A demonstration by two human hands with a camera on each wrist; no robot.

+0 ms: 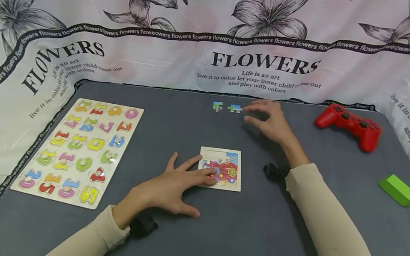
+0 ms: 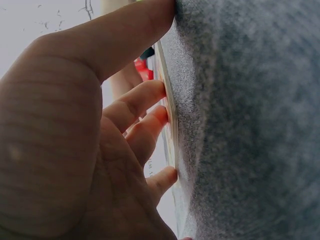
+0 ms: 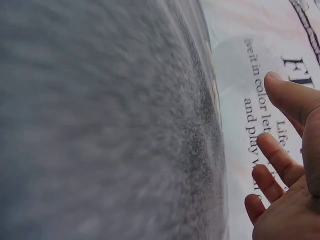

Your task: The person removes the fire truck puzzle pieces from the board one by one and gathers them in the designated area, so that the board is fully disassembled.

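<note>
A small square jigsaw tray (image 1: pixel 240 171) with a red vehicle picture lies mid-table. My left hand (image 1: pixel 170 188) is spread out, with fingertips resting on its left part; the left wrist view shows several fingers (image 2: pixel 142 102) touching the board's edge and face. Near the table's back edge lie a small green-and-blue jigsaw piece (image 1: pixel 217 106) and, to its right, a wider blue-and-green one (image 1: pixel 235 108). Just right of that wider piece is my right hand (image 1: pixel 270 120), thumb and fingers apart. Its index fingertip is close to the piece; contact is unclear. The right wrist view shows nothing between the fingers (image 3: pixel 277 157).
A number puzzle board (image 1: pixel 81 153) with several coloured knobbed numbers lies on the left. At the right are a red game controller (image 1: pixel 349 124) and a green block (image 1: pixel 399 190). A flower-printed sheet (image 1: pixel 167 62) rises behind the grey table (image 1: pixel 244 245).
</note>
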